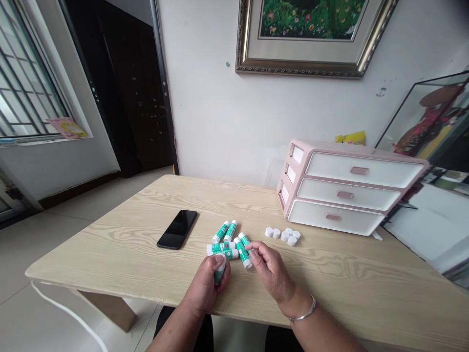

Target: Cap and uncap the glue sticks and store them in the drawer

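Observation:
My left hand (208,281) is closed around a green and white glue stick (219,275). Its white end points up, with my thumb against it. My right hand (271,271) hovers at the right of a loose group of glue sticks, fingers bent and slightly apart, with nothing visible in them. Its fingertips overlap a tilted glue stick (243,238); whether they touch it I cannot tell. Beside that lies another glue stick (243,253). Two more lie crosswise, among them a glue stick (221,248), partly behind my left hand. Farther back rests a pair, including a glue stick (230,231).
Several white caps (285,235) sit right of the glue sticks on the wooden table (120,239). A black phone (177,229) lies at left. The pink and white drawer unit (344,188) stands at back right, near a glass case (432,112). A wall rises behind.

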Available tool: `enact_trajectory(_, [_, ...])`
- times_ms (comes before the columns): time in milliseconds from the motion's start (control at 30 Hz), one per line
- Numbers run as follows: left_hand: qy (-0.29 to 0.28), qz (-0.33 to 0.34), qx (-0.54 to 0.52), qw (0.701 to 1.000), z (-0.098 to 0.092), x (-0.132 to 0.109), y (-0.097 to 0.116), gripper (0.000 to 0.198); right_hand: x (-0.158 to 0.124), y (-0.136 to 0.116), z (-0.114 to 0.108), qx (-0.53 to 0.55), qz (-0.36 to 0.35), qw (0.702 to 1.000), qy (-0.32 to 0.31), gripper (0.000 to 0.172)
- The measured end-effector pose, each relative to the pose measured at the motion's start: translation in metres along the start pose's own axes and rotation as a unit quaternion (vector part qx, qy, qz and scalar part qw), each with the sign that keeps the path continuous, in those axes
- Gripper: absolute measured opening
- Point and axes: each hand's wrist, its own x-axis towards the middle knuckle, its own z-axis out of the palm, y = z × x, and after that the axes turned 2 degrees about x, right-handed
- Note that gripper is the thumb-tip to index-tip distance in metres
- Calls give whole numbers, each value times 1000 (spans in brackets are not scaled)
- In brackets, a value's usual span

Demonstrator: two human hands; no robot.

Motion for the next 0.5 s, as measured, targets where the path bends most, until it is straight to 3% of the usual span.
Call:
enact_trajectory(367, [24,4,94,995,5,-2,2,61,-2,-4,-1,6,-35,999,-26,26])
enact_trajectory(500, [-1,-9,153,988,12,-7,14,59,1,-12,1,-5,-64,997,-43,28])
